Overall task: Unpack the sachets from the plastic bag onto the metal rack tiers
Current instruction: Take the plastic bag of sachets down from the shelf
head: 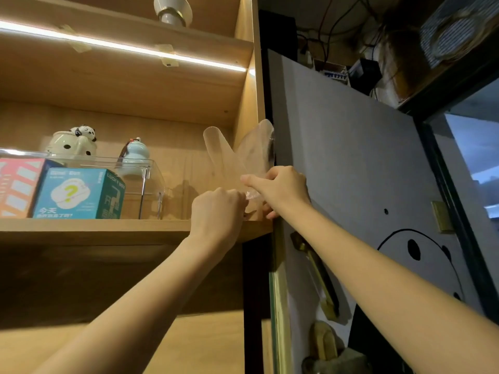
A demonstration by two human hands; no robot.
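Note:
A translucent plastic bag [235, 155] stands at the right end of a wooden shelf [94, 229], its two handle loops sticking upward against the cabinet side wall. Both of my hands reach up to it. My left hand [217, 209] pinches the bag's knotted neck from the left. My right hand [278, 188] grips the same knot from the right, fingers curled around the plastic. The bag's contents are hidden behind my hands. No sachets and no metal rack show in this view.
A clear plastic bin [151, 171] on the shelf holds a teal box [78, 194] and a pink box [19, 184]. Behind stand a panda teapot [74, 143] and a pale blue jar [135, 153]. A grey door [351, 163] with a brass handle [316, 268] stands at the right.

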